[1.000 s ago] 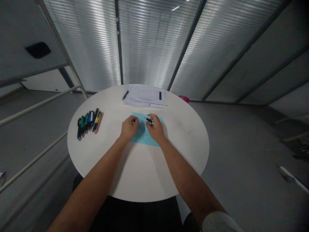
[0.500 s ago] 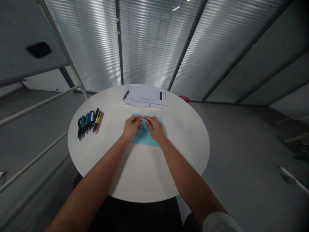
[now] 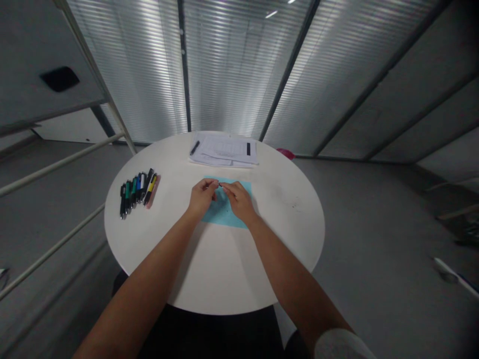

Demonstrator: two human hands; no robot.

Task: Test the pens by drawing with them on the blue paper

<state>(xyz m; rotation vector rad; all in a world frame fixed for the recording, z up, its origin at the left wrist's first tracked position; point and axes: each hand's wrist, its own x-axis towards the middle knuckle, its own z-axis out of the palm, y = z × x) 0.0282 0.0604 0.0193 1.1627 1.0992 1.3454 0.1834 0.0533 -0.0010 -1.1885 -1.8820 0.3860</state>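
Note:
My left hand (image 3: 201, 194) and my right hand (image 3: 239, 200) meet above a light blue sheet (image 3: 220, 214) on the round white table (image 3: 224, 269). Between their fingertips is a slim dark pen (image 3: 220, 185); only a short stretch of it shows, and the fingers hide the rest. Both hands are pinched closed on it, the left at one end and the right close beside. Small dark specks lie on the blue sheet beneath, too small to name.
A row of several pens (image 3: 133, 192) lies at the table's left, beside a pink strip (image 3: 153, 193). Toward the far edge sits a stack of papers (image 3: 224, 149) with a black pen (image 3: 195, 147) on it. A white metal rail (image 3: 60, 172) stands left of the table.
The dark pen stuck out along my right fingers before; now just a short piece shows between the fingertips. My right fingers have shifted slightly left, closer to my left hand.

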